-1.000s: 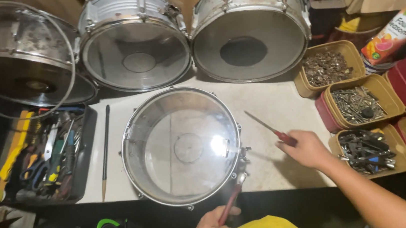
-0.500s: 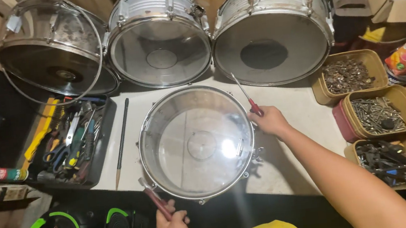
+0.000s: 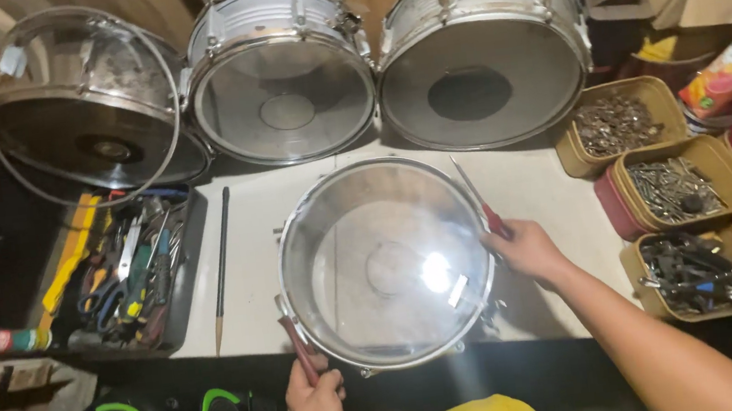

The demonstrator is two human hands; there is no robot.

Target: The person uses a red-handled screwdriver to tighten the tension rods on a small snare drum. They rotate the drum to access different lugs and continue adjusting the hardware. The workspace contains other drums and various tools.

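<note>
Lying flat on the pale tabletop point(image 3: 545, 187), a round chrome-rimmed drum point(image 3: 386, 262) with clear glossy head; left hand point(image 3: 317, 407) grips a dark-red-handled tool point(image 3: 299, 348), right hand point(image 3: 529, 250) a red-handled screwdriver point(image 3: 479, 198) at its rim.

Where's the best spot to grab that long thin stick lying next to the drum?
Probably its middle, coming straight down from above. The drumstick lies flat and alone on the pale table, with bare table on both sides between the tool tray and the drum, so fingers could pinch it across its narrow width.

White table point(image 3: 545, 182) with drums, drumstick point(image 3: 221, 271), hardware trays.
</note>
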